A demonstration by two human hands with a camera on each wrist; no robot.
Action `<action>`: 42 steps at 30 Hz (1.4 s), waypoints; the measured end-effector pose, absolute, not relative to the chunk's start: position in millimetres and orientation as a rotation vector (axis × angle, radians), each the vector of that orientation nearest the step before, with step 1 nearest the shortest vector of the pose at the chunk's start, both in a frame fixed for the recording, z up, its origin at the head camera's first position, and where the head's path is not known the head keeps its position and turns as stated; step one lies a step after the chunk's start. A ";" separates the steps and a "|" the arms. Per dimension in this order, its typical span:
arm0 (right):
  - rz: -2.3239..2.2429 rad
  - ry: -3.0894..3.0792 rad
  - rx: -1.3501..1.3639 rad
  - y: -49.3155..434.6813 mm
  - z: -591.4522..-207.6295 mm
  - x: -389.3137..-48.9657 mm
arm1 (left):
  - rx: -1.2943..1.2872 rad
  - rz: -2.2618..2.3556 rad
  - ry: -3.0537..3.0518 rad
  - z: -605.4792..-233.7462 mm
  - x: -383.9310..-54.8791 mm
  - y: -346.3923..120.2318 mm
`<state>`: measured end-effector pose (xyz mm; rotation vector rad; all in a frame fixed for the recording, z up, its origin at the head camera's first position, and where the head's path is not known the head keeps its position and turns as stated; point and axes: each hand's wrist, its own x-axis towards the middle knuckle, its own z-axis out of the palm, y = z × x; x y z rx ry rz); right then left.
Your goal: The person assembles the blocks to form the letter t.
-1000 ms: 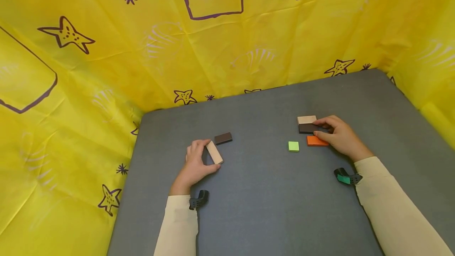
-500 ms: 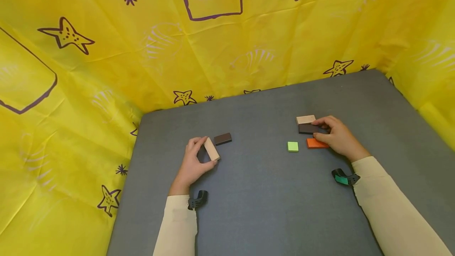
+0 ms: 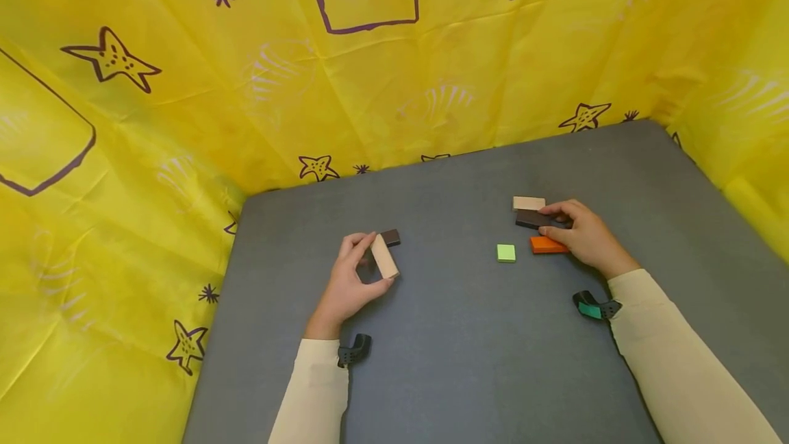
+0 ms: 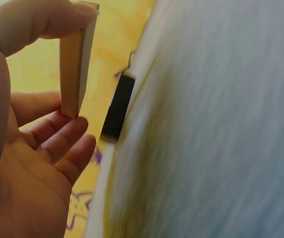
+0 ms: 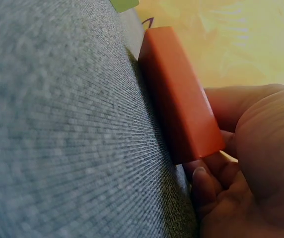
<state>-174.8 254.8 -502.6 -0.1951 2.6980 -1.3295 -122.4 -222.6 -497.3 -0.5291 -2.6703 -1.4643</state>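
Observation:
My left hand [image 3: 346,286] pinches a pale wooden block [image 3: 385,256] by its two ends, thumb at the near end and fingers at the far one. In the left wrist view this wooden block [image 4: 71,74] is held up off the table. Just behind it lies a dark brown block [image 3: 392,236], partly covered by it in the head view. At the right, my right hand [image 3: 588,238] grips another dark brown block [image 3: 529,218] between thumb and fingers. A second pale block [image 3: 528,203] lies right behind that one, and an orange block [image 3: 547,245] lies in front, near the thumb.
A small lime-green square block [image 3: 506,253] lies left of the orange one. All sit on a grey cloth-covered table [image 3: 444,334]. Yellow curtains [image 3: 370,88] with starfish drawings border the table at the back and sides.
My left hand has lifted the pale block, shifting slightly left and then right, so it now overlaps the dark brown block behind. The right-hand dark block has turned slightly within the grip.

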 end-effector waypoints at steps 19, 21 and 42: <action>-1.310 2.733 -0.188 255.4 -505.4 -174.5 | -0.774 -1.439 -2.852 -495.0 -115.7 -157.8; -1.315 2.732 -0.190 255.6 -506.0 -174.1 | -0.774 -1.427 -2.882 -496.5 -116.4 -152.6; -1.381 2.781 -0.245 250.8 -507.4 -172.1 | -0.774 -1.182 -2.989 -509.9 -124.7 -142.0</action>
